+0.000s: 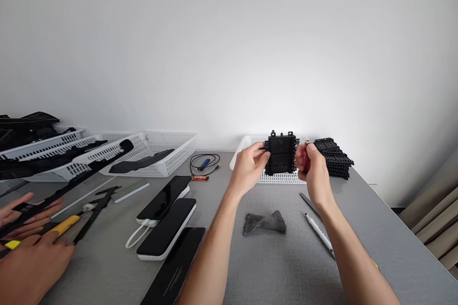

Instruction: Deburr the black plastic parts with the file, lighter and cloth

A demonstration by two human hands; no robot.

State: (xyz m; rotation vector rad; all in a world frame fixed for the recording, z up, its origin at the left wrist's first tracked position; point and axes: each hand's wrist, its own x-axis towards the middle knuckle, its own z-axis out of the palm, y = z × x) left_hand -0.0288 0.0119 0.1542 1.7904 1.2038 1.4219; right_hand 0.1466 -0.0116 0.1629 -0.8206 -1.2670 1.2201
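Observation:
My left hand [249,164] grips a black plastic part [282,153] by its left edge and holds it upright above the table. The part is a flat rectangular frame with recessed panels, toothed sides and two small lugs on top. At its right edge is my right hand [315,171], closed around a small tool [306,158] with a dark red body; the fingers cover most of it, so its kind does not show. Behind the part stands a white plastic basket [243,145]. On the table below lies a crumpled grey cloth [265,222].
Similar black parts [332,158] are stacked at the right. A white marker [320,236] lies near my right forearm. Left of me are phones [166,226], a cable [193,164] and white baskets [181,152]. A co-worker's hands [39,257] hold a long black strip and a yellow-handled tool.

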